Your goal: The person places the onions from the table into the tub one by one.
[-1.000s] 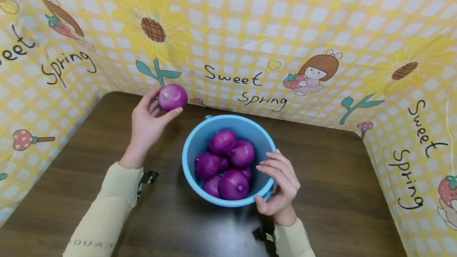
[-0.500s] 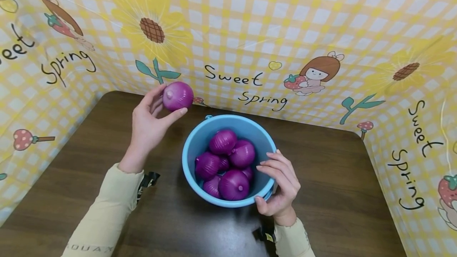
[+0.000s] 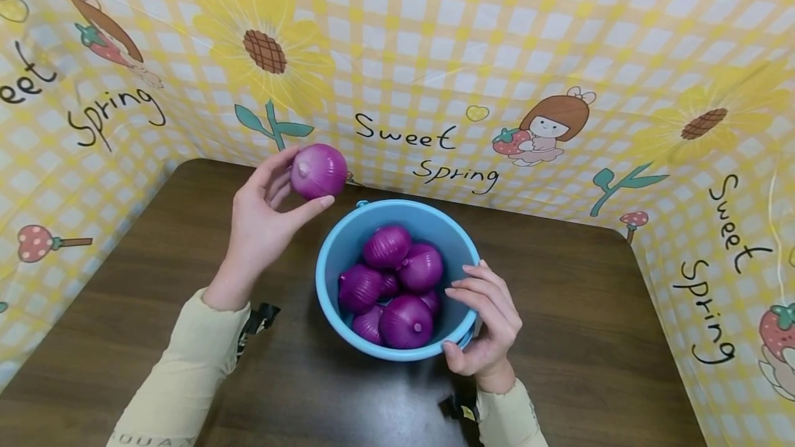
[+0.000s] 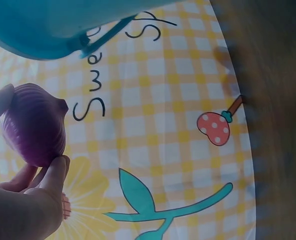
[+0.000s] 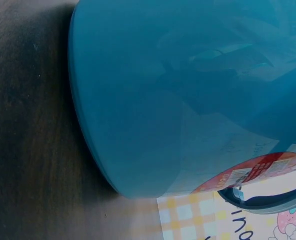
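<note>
In the head view my left hand [image 3: 263,219] holds a purple onion [image 3: 319,171] between thumb and fingers, raised to the upper left of a blue bucket [image 3: 329,323]. The left wrist view shows this onion [image 4: 36,125] from the side, pinched by the thumb and fingertips below the bucket's rim in that picture. Several more purple onions [image 3: 406,321] lie inside the bucket. My right hand [image 3: 491,319] grips the bucket's right rim, fingers over the inside edge and thumb at the near side. Only the bucket's outer wall [image 5: 163,100] shows in the right wrist view; the hand itself is hidden there.
The bucket stands on a dark wooden table [image 3: 577,336]. A yellow checked cloth [image 3: 397,54] with printed flowers and lettering rises behind and along both sides. A red label [image 5: 253,172] and the handle [image 5: 268,202] are on the bucket's outside.
My left hand has carried the onion a little to the right, closer to the bucket. The right hand, the bucket and the onions inside stay in place.
</note>
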### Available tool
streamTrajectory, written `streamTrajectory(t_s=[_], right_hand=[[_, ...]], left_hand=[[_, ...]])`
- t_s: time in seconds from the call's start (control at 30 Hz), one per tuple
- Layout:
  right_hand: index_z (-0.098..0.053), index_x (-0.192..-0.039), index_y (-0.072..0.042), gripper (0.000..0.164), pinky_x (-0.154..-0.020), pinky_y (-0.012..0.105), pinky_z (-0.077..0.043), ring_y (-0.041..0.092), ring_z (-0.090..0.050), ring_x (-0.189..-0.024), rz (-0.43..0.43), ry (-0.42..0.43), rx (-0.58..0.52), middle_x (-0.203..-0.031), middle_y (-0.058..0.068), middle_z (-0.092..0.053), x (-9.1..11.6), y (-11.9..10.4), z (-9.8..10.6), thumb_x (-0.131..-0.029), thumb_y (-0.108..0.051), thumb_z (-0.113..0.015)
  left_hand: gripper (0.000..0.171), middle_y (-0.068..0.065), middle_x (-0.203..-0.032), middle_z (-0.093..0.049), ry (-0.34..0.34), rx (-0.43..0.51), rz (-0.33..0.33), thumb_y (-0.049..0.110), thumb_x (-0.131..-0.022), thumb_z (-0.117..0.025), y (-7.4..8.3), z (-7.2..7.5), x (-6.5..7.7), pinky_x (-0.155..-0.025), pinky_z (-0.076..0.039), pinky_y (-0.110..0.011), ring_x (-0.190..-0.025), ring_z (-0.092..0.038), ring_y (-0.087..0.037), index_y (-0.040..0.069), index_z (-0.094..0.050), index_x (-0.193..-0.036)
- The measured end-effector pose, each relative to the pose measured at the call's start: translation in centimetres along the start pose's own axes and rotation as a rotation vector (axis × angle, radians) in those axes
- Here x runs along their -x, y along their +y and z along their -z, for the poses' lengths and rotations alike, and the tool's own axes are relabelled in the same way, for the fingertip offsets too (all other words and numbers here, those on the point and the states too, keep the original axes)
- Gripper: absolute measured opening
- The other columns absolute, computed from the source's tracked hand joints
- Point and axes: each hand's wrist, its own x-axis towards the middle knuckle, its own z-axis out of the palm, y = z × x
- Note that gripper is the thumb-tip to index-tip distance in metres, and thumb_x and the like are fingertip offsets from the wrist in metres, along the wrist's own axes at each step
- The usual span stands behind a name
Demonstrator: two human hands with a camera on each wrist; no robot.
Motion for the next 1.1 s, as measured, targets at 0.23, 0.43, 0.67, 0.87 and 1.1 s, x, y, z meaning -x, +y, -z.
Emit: streamTrajectory(t_s=[0.23,0.43,0.67,0.87,1.1], right_hand=[[-0.074,-0.081,0.004,0.057,-0.099,0.055,-0.05,0.042,-0.066,-0.088,0.001,0.004,0.001,-0.081,0.019,-0.07,0.1,0.0,0.0,-0.085,-0.052,-0.065],[-0.074,-0.081,0.005,0.057,-0.099,0.054,-0.05,0.042,-0.066,-0.089,0.004,0.007,0.0,-0.081,0.02,-0.07,0.1,-0.1,0.0,-0.085,-0.051,-0.065],[-0.074,-0.081,0.005,0.057,-0.099,0.055,-0.05,0.043,-0.066,-0.088,0.006,0.002,-0.003,-0.081,0.02,-0.07,0.1,0.0,-0.1,-0.086,-0.051,-0.065],[-0.074,-0.081,0.005,0.057,-0.099,0.055,-0.05,0.043,-0.066,-0.088,0.009,0.002,-0.003,-0.081,0.02,-0.069,0.0,0.0,-0.1,-0.086,-0.052,-0.065],[-0.074,-0.081,0.005,0.058,-0.098,0.056,-0.05,0.043,-0.066,-0.088,0.001,0.006,0.004,-0.081,0.02,-0.069,-0.2,-0.2,-0.1,-0.086,-0.052,-0.064]], left_hand=[[0.075,-0.003,-0.14,-0.059,-0.032,0.036,-0.021,0.0,-0.077,-0.089,0.5,-0.4,0.5,-0.104,-0.046,-0.03,-0.127,-0.058,-0.021,0.009,-0.056,-0.144],[0.077,-0.003,-0.14,-0.059,-0.058,0.019,-0.023,0.001,-0.076,-0.089,1.1,-0.6,1.0,-0.103,-0.047,-0.029,-0.127,-0.058,-0.021,0.01,-0.055,-0.145],[0.077,-0.001,-0.141,-0.058,-0.087,0.028,-0.042,-0.001,-0.076,-0.089,1.5,-0.8,1.4,-0.103,-0.047,-0.029,-0.128,-0.057,-0.02,0.007,-0.054,-0.145],[0.076,-0.001,-0.14,-0.058,-0.13,0.049,-0.048,-0.001,-0.075,-0.089,1.8,-1.1,1.9,-0.103,-0.047,-0.03,-0.126,-0.058,-0.02,0.008,-0.055,-0.143],[0.073,0.0,-0.138,-0.059,-0.182,0.044,-0.051,-0.001,-0.075,-0.09,2.4,-1.4,2.5,-0.102,-0.048,-0.03,-0.123,-0.061,-0.019,0.009,-0.057,-0.139]])
